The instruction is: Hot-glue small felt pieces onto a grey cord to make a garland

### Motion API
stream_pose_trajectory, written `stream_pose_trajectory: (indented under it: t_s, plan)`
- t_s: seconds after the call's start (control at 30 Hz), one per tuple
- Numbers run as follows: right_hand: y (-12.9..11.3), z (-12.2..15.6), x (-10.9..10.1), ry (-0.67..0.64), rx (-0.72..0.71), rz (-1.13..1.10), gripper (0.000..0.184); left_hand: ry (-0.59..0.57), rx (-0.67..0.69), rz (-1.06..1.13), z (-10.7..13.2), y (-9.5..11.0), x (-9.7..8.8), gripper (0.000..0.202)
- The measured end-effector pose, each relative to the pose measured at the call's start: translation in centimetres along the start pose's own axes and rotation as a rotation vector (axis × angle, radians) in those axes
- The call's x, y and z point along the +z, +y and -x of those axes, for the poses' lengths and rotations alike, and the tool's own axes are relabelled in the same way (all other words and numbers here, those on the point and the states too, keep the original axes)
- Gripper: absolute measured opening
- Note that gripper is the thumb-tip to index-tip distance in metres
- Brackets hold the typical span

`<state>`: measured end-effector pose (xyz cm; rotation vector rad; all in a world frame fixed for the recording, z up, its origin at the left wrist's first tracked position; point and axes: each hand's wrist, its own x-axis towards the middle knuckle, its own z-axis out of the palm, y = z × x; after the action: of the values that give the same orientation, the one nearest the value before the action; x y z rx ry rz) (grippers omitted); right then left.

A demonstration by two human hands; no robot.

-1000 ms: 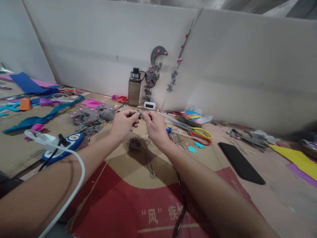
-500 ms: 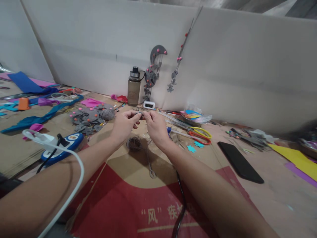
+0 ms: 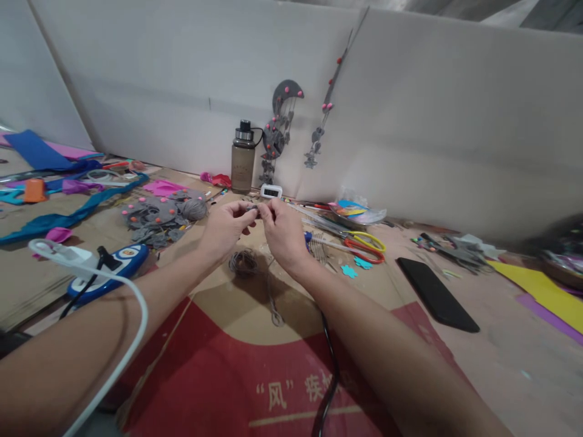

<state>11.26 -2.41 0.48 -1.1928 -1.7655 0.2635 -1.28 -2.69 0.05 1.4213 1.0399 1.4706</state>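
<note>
My left hand (image 3: 224, 227) and my right hand (image 3: 281, 229) meet above the cardboard, fingertips pinched together on a small grey felt piece (image 3: 253, 209). Both hands are closed in a pinch. Below them lies a coil of grey thread (image 3: 241, 262), and a strand trails toward me to a loop (image 3: 276, 317). A pile of grey felt cut-outs with pink beads (image 3: 155, 215) and a grey yarn ball (image 3: 195, 209) lie to the left of my left hand.
A brown water bottle (image 3: 240, 159) stands at the white wall with a grey felt hanging (image 3: 275, 133) beside it. Red-and-yellow scissors (image 3: 364, 246), a black phone (image 3: 436, 294), a blue-and-white device (image 3: 112, 267) with a white cable (image 3: 113, 340), and coloured felt sheets surround the spot.
The view has shifted slightly left and down. My hands stay pinched together on the small grey piece with little movement.
</note>
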Motion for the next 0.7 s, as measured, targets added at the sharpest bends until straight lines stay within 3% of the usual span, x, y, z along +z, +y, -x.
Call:
stream_pose_trajectory:
  t_s: [0.23, 0.43, 0.7]
  plan:
    - [0.4, -0.3, 0.4, -0.052, 0.002, -0.203, 0.031, 0.080, -0.041, 0.020, -0.6, -0.5, -0.3, 0.015]
    - [0.4, -0.2, 1.0, -0.037, 0.022, -0.401, 0.012, 0.109, -0.049, 0.070, -0.8, -0.7, -0.5, 0.014]
    - [0.0, -0.2, 0.7, -0.030, 0.128, -0.389, 0.012, 0.097, -0.005, -0.020, -0.5, -0.7, -0.3, 0.012]
